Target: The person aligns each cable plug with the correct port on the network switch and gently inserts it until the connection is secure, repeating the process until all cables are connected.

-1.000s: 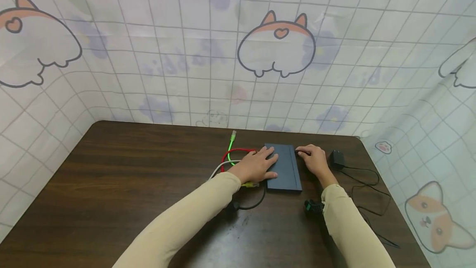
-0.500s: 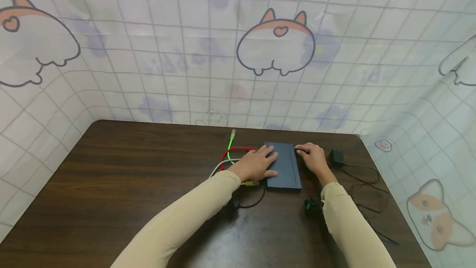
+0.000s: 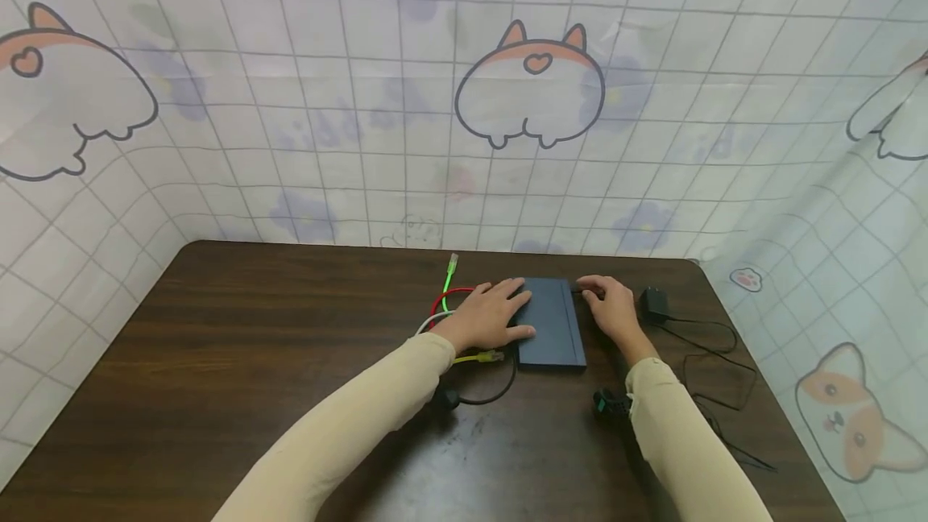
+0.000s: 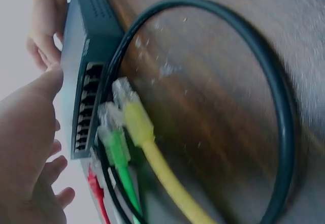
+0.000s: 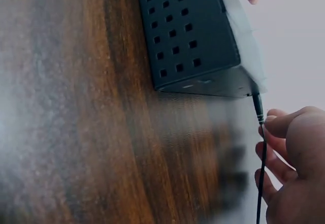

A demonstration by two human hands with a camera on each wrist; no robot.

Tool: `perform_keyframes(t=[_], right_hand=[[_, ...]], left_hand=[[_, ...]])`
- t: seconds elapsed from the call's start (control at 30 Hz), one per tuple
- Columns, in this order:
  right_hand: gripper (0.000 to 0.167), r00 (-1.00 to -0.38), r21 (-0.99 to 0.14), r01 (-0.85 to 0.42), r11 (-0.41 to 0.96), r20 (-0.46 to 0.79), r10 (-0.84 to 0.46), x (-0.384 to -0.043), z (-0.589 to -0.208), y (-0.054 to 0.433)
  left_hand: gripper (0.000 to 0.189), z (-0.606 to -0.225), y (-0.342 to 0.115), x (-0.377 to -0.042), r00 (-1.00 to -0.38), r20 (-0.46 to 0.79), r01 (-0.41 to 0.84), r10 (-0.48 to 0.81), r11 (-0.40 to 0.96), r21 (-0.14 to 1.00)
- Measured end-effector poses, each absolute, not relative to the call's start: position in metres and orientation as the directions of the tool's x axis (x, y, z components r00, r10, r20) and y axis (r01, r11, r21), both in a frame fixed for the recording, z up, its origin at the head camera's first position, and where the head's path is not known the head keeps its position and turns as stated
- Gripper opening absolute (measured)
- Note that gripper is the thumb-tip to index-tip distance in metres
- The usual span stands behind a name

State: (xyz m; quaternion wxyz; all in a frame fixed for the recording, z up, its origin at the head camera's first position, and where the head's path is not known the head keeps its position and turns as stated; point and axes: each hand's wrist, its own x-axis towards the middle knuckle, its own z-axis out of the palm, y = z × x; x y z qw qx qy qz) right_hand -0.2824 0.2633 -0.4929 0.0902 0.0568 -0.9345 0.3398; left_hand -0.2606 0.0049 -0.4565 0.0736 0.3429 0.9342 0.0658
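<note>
A slim blue-grey network switch (image 3: 551,329) lies on the table, its row of ports (image 4: 87,102) facing left. My left hand (image 3: 484,317) rests on its left side with straight fingers spread. At the far end of the switch's right side, a thin black power plug (image 5: 257,102) sits in the socket. My right hand (image 5: 299,163) is right beside that plug, thumb and fingertips loosened around the cord (image 5: 261,198). Network cables with clear ends, yellow (image 4: 139,125), green (image 4: 119,150) and red (image 4: 96,186), lie by the ports.
A black power adapter (image 3: 656,304) with a long looped cord (image 3: 718,357) lies to the right. A black cable (image 3: 493,399) curves in front of the left hand. The brown table (image 3: 254,345) meets a patterned white curtain (image 3: 348,143) at its back edge.
My left hand has slid slightly left on the switch, showing more of the yellow cable. The right fingers, pinching the cord earlier, have loosened beside the plug. The view has shifted a little.
</note>
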Motion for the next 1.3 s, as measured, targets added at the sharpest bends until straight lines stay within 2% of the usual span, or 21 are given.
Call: perform_keyframes(t=[0.17, 0.37, 0.6, 0.93, 1.3], right_hand=[[0.024, -0.959, -0.631, -0.208, 0.748, 0.281, -0.030, -0.280, -0.490, 0.264], [0.027, -0.943, -0.640, -0.263, 0.722, 0.328, -0.052, -0.276, -0.482, 0.261], [0.031, -0.949, -0.656, -0.273, 0.704, 0.302, -0.086, -0.270, -0.473, 0.252], [0.033, -0.949, -0.692, -0.293, 0.659, 0.297, -0.110, -0.256, -0.471, 0.234], [0.035, -0.958, -0.646, -0.257, 0.719, 0.265, -0.104, -0.243, -0.475, 0.225]], left_hand=[[0.067, -0.453, -0.004, -0.265, -0.772, -0.057, 0.614, 0.633, 0.766, 0.188], [0.057, -0.452, -0.013, -0.268, -0.770, 0.018, 0.633, 0.637, 0.760, 0.148], [0.041, -0.451, -0.024, -0.271, -0.764, 0.099, 0.645, 0.637, 0.750, 0.148], [0.034, -0.452, -0.039, -0.277, -0.774, 0.112, 0.632, 0.623, 0.756, 0.171], [0.030, -0.455, -0.038, -0.286, -0.792, 0.110, 0.610, 0.600, 0.774, 0.169]])
